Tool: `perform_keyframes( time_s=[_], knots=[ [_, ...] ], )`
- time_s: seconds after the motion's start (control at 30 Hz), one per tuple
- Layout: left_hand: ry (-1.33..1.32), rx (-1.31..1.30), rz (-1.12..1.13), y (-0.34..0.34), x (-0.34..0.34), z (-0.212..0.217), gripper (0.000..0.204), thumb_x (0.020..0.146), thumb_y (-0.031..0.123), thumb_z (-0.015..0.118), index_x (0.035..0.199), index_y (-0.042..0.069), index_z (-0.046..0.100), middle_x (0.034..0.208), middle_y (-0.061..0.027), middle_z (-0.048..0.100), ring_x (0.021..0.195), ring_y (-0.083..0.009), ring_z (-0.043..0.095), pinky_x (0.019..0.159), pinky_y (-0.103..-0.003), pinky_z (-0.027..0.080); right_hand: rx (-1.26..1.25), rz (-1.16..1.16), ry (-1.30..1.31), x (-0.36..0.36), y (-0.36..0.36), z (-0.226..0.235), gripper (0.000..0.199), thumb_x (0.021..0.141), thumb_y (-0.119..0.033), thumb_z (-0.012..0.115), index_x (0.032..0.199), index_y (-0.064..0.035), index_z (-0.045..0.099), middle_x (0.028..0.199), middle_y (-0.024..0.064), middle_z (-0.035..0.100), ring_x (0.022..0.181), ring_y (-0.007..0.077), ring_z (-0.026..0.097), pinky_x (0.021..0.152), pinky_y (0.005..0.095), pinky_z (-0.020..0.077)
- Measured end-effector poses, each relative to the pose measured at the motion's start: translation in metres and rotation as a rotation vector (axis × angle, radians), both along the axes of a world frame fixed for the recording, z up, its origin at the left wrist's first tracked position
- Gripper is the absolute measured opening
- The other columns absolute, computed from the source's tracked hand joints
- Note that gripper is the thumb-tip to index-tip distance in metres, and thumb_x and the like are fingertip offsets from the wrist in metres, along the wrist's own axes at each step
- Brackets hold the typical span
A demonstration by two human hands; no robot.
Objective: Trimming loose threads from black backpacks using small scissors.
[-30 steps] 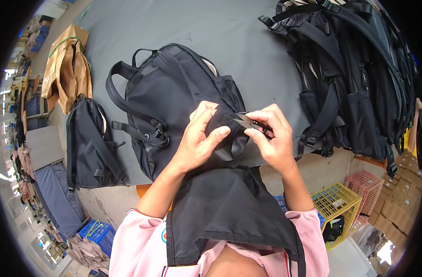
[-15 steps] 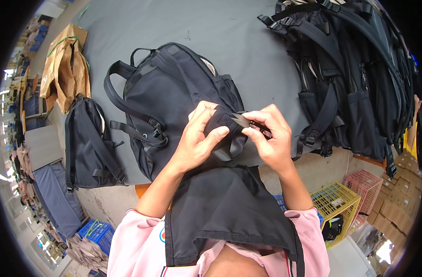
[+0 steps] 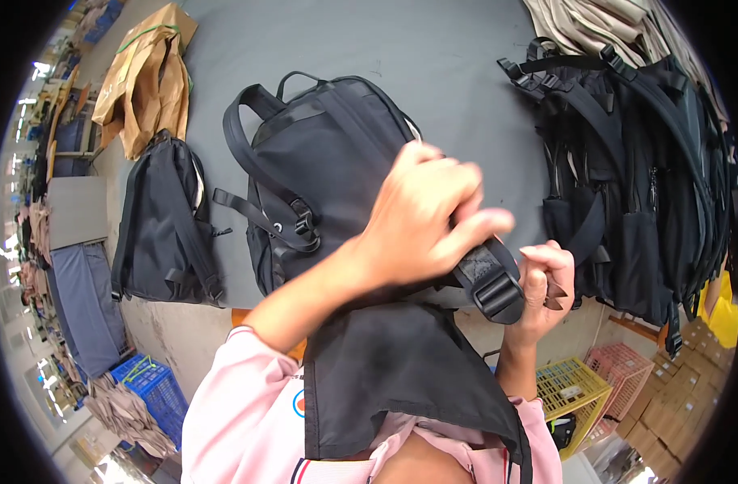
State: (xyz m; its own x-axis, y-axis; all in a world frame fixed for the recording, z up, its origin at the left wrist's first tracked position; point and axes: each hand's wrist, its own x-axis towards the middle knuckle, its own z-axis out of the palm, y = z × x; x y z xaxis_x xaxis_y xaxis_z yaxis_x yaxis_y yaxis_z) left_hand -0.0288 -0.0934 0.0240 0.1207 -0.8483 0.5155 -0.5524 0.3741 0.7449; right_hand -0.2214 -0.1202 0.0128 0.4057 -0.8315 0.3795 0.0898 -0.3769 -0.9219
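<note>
A black backpack (image 3: 328,161) lies on the grey table with its straps facing up. My left hand (image 3: 425,210), slightly blurred, is curled over its right side and appears to grip a shoulder strap. From beneath the thumb the stitched strap end (image 3: 480,262) comes out, carrying a black plastic buckle (image 3: 498,294). My right hand (image 3: 542,290) is just right of the buckle, fingers bent. Small thread snips (image 3: 556,297) sit in that hand, their pointed metal blades showing past the fingers and the handle hidden. Whether the right fingertips touch the strap, I cannot tell.
A smaller black bag (image 3: 163,222) and a brown paper bag (image 3: 147,81) are at the left. Several black backpacks (image 3: 627,177) are piled on the right, beside beige fabric (image 3: 603,28). Below the table edge stand blue (image 3: 155,391), yellow (image 3: 574,387) and pink crates (image 3: 623,367).
The snips' blades have left the strap and now lie back in my right hand, which moved right and down. My left hand shifted right and turned over the strap; the buckle has come into sight.
</note>
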Motion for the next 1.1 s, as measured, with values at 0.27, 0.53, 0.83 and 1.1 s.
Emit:
perform_keyframes(
  time_s=[0.27,0.53,0.83,1.1],
  knots=[
    [0.172,-0.083,0.112,-0.075,0.055,-0.002,0.027,0.080,0.023,0.068,0.096,0.003,0.062,0.098,-0.0116,0.061,0.097,-0.0233,0.059,0.086,-0.032,0.045,0.493,-0.141,-0.140,0.017,-0.038,-0.019,0.034,0.088,-0.034,0.063,0.101,-0.0038,0.054,0.059,-0.0091,0.035,0.044,-0.0003,0.025,0.038,0.0190,0.0178],
    [-0.092,0.198,1.046,0.030,0.120,-0.080,0.057,0.075,0.026,0.071,0.125,0.011,0.047,0.142,-0.0171,0.022,0.134,-0.0327,0.020,0.107,-0.044,0.020,0.764,-0.227,-0.112,-0.013,-0.057,-0.081,0.026,0.094,-0.029,0.055,0.088,-0.0039,0.053,0.058,-0.0037,0.036,0.043,0.0032,0.030,0.038,0.0190,0.0210],
    [0.867,0.469,0.715,0.110,0.116,-0.097,0.070,0.085,0.011,0.063,0.142,0.006,0.021,0.079,-0.0006,0.049,0.067,-0.0079,0.047,0.062,-0.021,0.040,0.692,0.173,0.262,0.032,-0.078,-0.066,0.025,0.082,-0.017,0.069,0.094,-0.0056,0.050,0.065,-0.0054,0.044,0.046,0.0004,0.033,0.039,0.0177,0.0238],
    [1.189,0.162,0.427,0.140,0.143,-0.031,0.057,0.091,0.018,0.056,0.140,0.004,0.030,0.062,0.0039,0.035,0.048,-0.0043,0.029,0.043,-0.020,0.023,0.734,0.134,0.042,0.044,-0.085,-0.033,0.019,0.088,-0.026,0.061,0.091,-0.0091,0.052,0.075,0.0090,0.063,0.039,-0.0013,0.030,0.035,0.0139,0.0201]
  ],
)
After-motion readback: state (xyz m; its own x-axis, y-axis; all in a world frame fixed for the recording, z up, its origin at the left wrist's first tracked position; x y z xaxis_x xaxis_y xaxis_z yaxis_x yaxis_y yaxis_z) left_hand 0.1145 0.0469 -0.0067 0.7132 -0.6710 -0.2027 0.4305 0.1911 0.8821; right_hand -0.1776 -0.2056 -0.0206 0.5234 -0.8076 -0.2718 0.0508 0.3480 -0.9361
